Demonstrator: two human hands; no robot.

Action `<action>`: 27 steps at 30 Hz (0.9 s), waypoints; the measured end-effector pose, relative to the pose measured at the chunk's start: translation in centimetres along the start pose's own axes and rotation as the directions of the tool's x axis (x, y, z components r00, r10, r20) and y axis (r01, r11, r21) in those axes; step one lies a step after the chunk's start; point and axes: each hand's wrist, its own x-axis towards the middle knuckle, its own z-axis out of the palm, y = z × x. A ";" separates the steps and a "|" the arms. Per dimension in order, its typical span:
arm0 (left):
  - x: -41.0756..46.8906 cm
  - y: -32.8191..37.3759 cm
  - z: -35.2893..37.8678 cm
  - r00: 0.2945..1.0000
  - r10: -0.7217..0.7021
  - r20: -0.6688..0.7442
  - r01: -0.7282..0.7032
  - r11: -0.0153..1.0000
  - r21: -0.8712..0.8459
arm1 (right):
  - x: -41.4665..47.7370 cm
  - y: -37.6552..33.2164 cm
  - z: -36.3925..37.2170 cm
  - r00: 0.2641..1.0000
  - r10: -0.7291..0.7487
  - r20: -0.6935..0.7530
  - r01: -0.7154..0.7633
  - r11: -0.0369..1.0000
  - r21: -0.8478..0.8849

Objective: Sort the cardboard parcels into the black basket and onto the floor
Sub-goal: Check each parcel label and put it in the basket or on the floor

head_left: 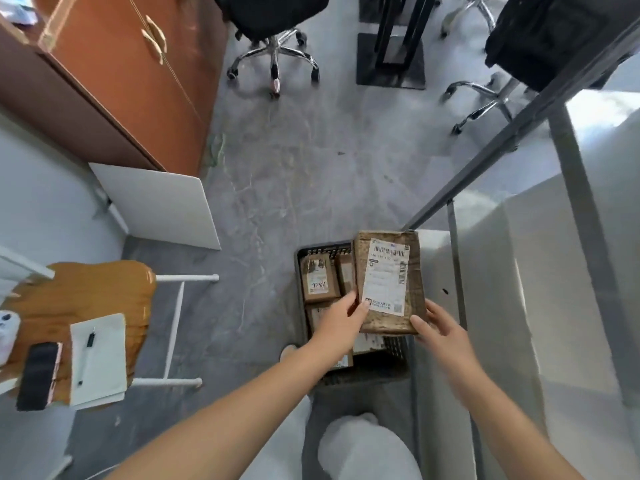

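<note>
I hold a flat cardboard parcel (pixel 389 282) with a white shipping label above the black basket (pixel 323 250) on the floor. My left hand (pixel 341 315) grips the parcel's lower left corner, thumb on the label. My right hand (pixel 440 329) grips its lower right corner. Inside the basket lie several smaller cardboard parcels, among them one with handwriting on its label (pixel 318 278). The held parcel and my arms hide much of the basket's right and near side.
A wooden stool (pixel 83 306) with white legs at the left carries a notepad with a pen (pixel 98 358) and a black item (pixel 38 375). A white board (pixel 159 206) leans by the brown cabinet (pixel 114 71). Office chairs (pixel 273 36) stand far back. A glass partition (pixel 519 254) runs along the right.
</note>
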 end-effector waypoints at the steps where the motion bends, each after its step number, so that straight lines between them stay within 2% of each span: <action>1: 0.9 -0.5 0.6 1.000 -0.027 0.008 0.027 1.000 -0.001 | 1.0 0.7 -0.1 1.000 0.016 0.006 -0.016 1.000 -0.011; 7: 9.7 -7.2 5.3 0.993 -0.108 -0.049 0.112 0.989 0.096 | 10.2 6.9 0.3 0.996 0.084 0.001 -0.083 0.990 -0.117; 12: 19.2 -15.2 8.8 0.967 -0.241 -0.082 0.245 0.969 0.042 | 20.3 14.1 2.4 0.994 0.098 0.039 -0.087 0.971 -0.224; 16: 26.3 -20.3 10.1 0.967 -0.230 -0.113 0.234 0.972 0.022 | 28.6 19.5 4.6 0.991 0.093 0.096 -0.055 0.936 -0.346; 20: 33.3 -25.5 10.4 0.964 -0.169 -0.205 0.185 0.981 0.063 | 35.4 23.0 7.3 0.965 0.015 0.262 0.139 0.816 -0.561; 23: 37.2 -28.3 11.5 0.965 -0.140 -0.224 0.156 0.986 0.054 | 38.4 25.1 9.2 0.957 -0.038 0.287 0.225 0.721 -0.655; 27: 41.0 -29.6 13.2 0.964 -0.127 -0.233 0.154 0.983 0.100 | 39.6 27.4 10.6 0.974 0.029 0.223 0.191 0.411 -0.891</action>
